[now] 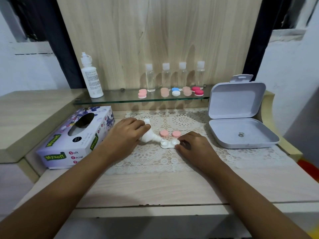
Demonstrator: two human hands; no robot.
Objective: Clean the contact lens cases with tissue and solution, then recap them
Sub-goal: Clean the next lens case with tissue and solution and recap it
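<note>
On the lace mat at the middle of the counter [155,187], the left hand [126,133] had its fingers curled round a small white plastic squeeze bottle [148,137]. The bottle was tipped so that its nozzle met the left well of a white twin-well contact lens case [168,144]. The fingers covered much of the bottle's body. A white part stuck out past them on the far side, and whether it was the base or a flipped cap was hard to tell.

The right hand [193,147] gripped the right end of the case with bent fingers and thumb, hiding that edge. Just behind the case lay two round pink caps [164,133], side by side and off the wells.

The white lace mat [181,121] ran under all of this. To the left sat a purple flowered tissue box [77,140], its print partly unreadable. To the right stood an open grey plastic box [241,133] with a small metal piece inside, too small to identify.

Behind, a glass shelf [120,99] carried a tall white solution bottle [91,80], four clear capped bottles [149,78] and several capped lens cases [176,91] in pink, peach, blue-and-white and red.
</note>
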